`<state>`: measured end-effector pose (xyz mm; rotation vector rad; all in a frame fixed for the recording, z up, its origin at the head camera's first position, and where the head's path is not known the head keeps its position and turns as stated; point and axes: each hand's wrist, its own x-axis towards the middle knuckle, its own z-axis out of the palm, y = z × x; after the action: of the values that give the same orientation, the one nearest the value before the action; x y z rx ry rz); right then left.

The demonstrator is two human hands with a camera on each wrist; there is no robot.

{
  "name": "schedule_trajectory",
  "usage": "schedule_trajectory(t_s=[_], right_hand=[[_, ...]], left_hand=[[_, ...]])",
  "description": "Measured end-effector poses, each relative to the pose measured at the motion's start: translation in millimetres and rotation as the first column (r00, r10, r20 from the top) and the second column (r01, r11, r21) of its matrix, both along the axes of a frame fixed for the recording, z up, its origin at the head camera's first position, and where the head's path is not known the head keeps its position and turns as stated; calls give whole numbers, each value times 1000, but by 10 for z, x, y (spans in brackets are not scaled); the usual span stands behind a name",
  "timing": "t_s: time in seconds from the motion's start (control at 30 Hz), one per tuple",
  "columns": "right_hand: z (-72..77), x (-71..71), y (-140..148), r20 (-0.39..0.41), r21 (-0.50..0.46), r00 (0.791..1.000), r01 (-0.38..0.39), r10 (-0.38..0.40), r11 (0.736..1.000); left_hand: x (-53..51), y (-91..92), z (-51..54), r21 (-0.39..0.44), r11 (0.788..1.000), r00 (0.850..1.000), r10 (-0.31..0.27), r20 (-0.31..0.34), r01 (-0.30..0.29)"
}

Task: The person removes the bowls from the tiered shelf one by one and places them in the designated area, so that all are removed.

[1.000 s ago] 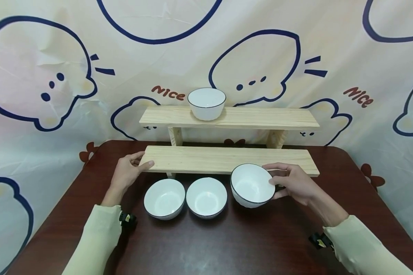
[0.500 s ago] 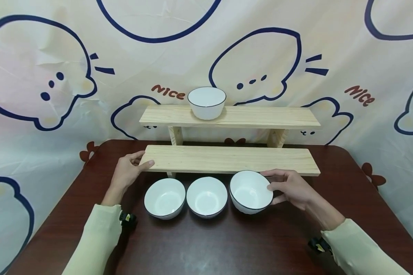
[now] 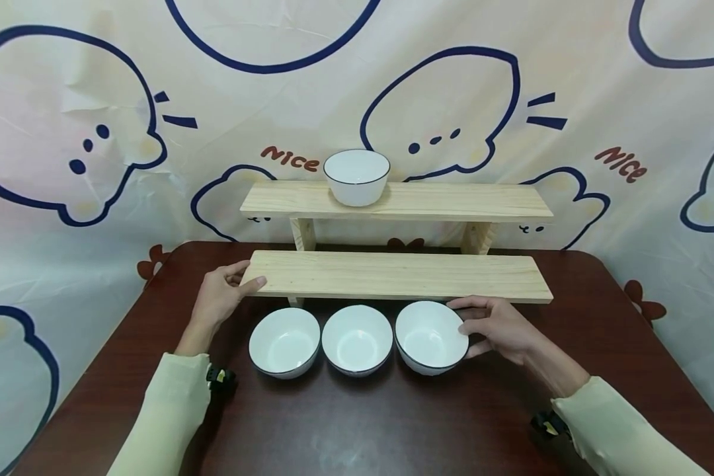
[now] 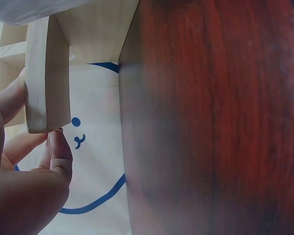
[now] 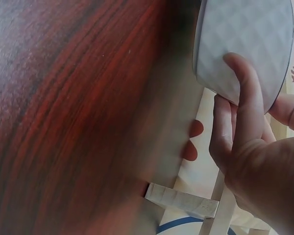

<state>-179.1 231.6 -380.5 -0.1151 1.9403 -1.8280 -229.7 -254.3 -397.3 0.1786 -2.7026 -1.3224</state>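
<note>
My left hand (image 3: 216, 303) pinches the left end of the lower board of a two-tier pale wooden shelf (image 3: 393, 276). In the left wrist view, the thumb lies on one face of the board end (image 4: 48, 83), with curled fingertips at its edge. A white bowl (image 3: 431, 336) with a dark rim is held by its right side in my right hand (image 3: 500, 327). The right wrist view shows this bowl's diamond-textured wall (image 5: 250, 36) between thumb and fingers. Whether its base touches the table cannot be told. Beside it stand a middle bowl (image 3: 357, 340) and a left bowl (image 3: 284, 342).
Another white bowl (image 3: 357, 177) sits on the upper board (image 3: 464, 200), left of its centre. The dark reddish-brown table (image 3: 357, 436) extends toward me in front of the bowls. A printed curtain (image 3: 309, 112) hangs close behind the shelf.
My right hand has brought its bowl down and slightly left, away from the lower board's front edge and into line with the other two bowls. The left hand stays on the shelf.
</note>
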Motion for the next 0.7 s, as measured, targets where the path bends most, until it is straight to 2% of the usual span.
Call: schedule_trajectory(t_s=[0.7], right_hand=[[-78,-4,10,2,13,1000,-19,19,1000]], left_hand=[[10,4,8,-3,1000,1000,-6,-19,6]])
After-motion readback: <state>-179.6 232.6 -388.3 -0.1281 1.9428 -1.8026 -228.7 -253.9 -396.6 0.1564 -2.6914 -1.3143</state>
